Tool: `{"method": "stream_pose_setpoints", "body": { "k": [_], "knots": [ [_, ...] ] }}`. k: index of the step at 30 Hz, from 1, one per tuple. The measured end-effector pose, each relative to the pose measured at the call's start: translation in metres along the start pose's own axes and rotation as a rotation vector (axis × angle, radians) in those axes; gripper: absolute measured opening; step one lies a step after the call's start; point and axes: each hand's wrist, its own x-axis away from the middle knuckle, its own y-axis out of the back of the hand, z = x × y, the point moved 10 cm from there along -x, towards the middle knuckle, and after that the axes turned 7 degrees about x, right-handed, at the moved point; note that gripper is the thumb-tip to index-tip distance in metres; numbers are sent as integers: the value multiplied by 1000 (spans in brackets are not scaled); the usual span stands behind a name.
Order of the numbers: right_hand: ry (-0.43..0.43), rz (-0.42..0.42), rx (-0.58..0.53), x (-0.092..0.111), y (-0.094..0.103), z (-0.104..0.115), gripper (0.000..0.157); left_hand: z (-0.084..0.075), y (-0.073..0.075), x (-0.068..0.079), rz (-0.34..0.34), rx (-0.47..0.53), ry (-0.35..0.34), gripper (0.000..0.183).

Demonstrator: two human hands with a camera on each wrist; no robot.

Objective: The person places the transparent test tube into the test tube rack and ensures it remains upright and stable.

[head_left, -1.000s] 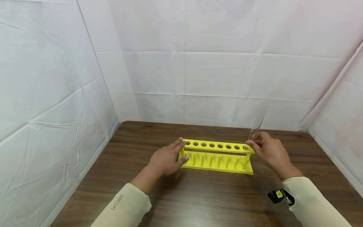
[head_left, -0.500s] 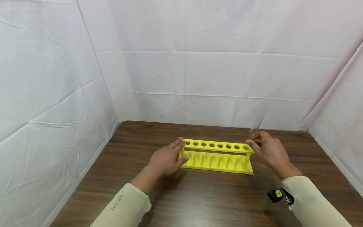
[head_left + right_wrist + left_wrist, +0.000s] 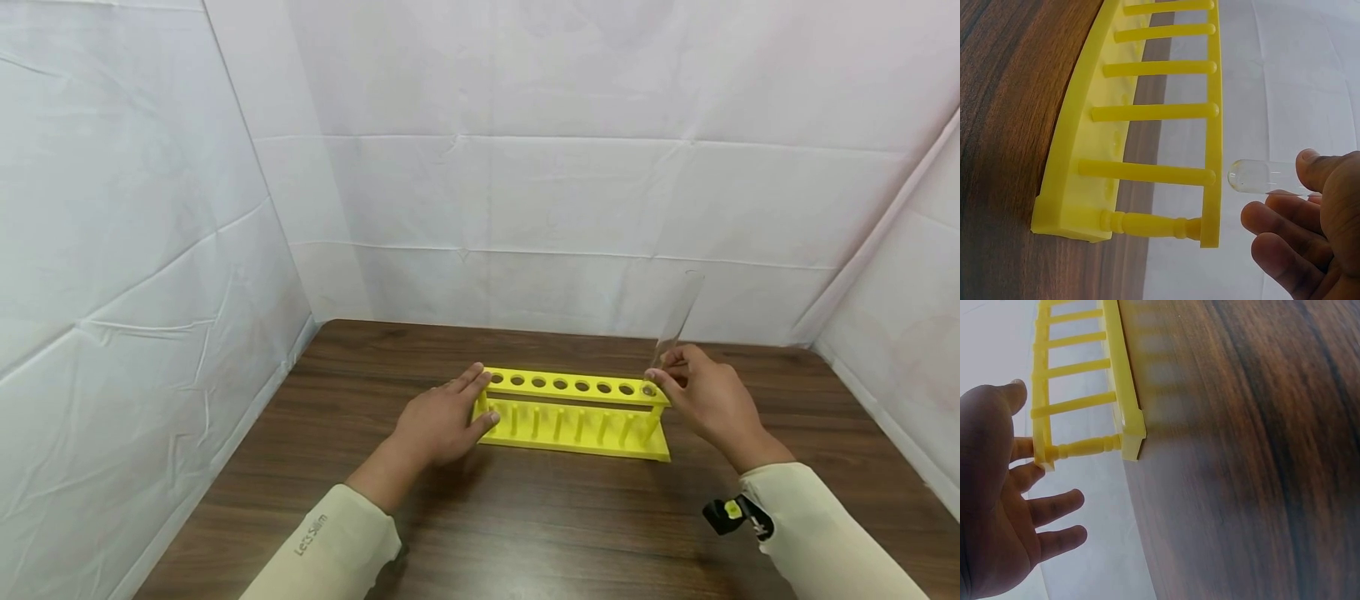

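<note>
A yellow test tube rack [image 3: 573,450] stands on the table, with a row of holes in its top bar and pegs below. My left hand [image 3: 441,423] rests against the rack's left end, fingers extended; in the left wrist view, fingers [image 3: 1025,475] touch the top bar's end and the thumb stands apart from it. A clear glass test tube [image 3: 677,317] is pinched low down between thumb and fingers of my right hand [image 3: 716,404]. The tube leans right at the top. In the right wrist view its rounded bottom [image 3: 1241,176] is just above the top bar, apart from it.
The dark wood-grain table [image 3: 525,533] extends on all sides of the rack. White cloth walls [image 3: 480,192] close off the back and both sides. A black strap with a small device [image 3: 727,515] is at my right cuff.
My right hand and the test tube have shifted slightly left over the rack's rightmost hole. My left hand and the rack stay in place.
</note>
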Motion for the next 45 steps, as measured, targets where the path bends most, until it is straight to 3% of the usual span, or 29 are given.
{"method": "stream_pose_setpoints", "body": {
  "k": [45],
  "knots": [
    [9, 26, -34, -7, -7, 10, 36, -2, -2, -2, -8, 3, -13, 69]
  ]
}}
